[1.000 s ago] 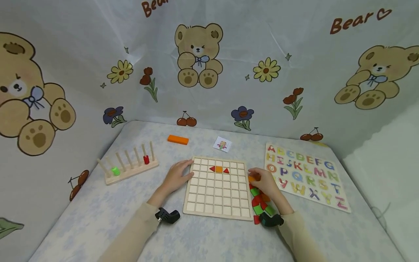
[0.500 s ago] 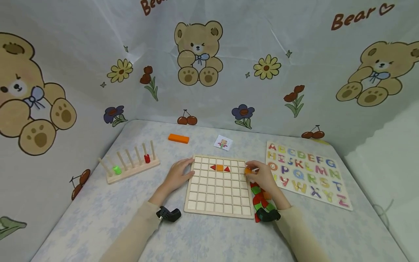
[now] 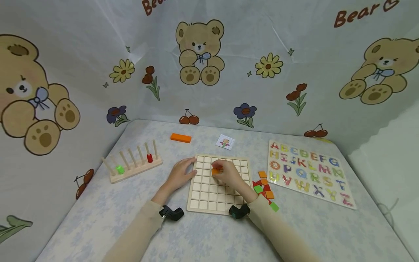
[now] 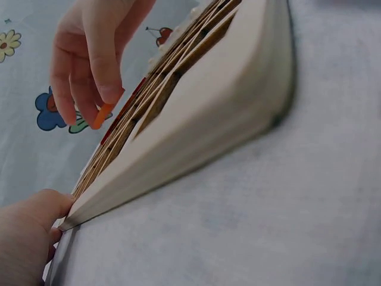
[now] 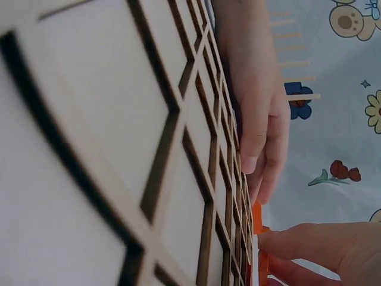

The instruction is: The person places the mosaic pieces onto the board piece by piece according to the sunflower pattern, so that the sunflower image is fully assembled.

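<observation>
A wooden grid board (image 3: 203, 196) lies flat in the middle of the head view. My left hand (image 3: 178, 175) rests at its left edge; in the left wrist view the thumb (image 4: 50, 205) touches the rim. Over the upper part of the grid, my right hand (image 3: 230, 174) pinches an orange tile (image 4: 103, 115) between thumb and fingers, tilted above the board in the left wrist view. A red tile (image 4: 122, 111) shows on the grid beyond it. In the head view the right hand covers most of the tiles set in the board.
Loose red, green and orange tiles (image 3: 258, 189) lie right of the board. Further right is an alphabet puzzle board (image 3: 296, 185). A peg rack (image 3: 139, 169) with green and red rings stands left; an orange bar (image 3: 180, 138) and a picture card (image 3: 225, 142) lie behind.
My right hand has picked up an orange tile from the pile and carried it left over the upper part of the grid. The left hand has stayed at the board's edge.
</observation>
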`<state>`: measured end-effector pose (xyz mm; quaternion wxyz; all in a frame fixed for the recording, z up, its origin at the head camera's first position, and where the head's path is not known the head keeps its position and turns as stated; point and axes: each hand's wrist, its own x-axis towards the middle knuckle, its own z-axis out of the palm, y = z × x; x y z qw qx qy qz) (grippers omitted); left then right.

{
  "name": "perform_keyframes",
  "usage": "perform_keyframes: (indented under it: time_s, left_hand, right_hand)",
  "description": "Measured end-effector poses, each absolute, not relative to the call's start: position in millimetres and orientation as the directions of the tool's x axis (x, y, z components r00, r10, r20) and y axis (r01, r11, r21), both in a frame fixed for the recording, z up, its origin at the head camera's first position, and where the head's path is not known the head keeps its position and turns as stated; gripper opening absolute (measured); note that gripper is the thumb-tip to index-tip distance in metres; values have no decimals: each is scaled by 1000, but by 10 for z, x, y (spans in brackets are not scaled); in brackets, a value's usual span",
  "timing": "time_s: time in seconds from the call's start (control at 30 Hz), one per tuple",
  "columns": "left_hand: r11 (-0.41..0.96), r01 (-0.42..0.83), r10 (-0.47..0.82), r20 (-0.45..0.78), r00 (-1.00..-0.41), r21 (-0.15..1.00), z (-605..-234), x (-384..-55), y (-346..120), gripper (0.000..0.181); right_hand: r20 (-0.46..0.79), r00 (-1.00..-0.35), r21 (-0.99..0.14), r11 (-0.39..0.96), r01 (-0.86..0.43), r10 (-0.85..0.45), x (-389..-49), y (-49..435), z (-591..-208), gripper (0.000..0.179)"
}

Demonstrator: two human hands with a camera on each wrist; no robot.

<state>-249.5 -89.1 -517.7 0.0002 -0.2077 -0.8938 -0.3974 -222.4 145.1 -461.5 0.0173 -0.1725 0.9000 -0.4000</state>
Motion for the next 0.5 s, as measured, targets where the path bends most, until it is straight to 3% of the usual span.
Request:
perform_keyframes:
  time_s: [0.5]
  left_hand:
    - [609, 353, 365, 144, -920, 710, -5166, -2489, -879, 54]
  right_hand:
    - [103, -933, -741, 599, -304, -346, -2269, 1429, -4744, 37]
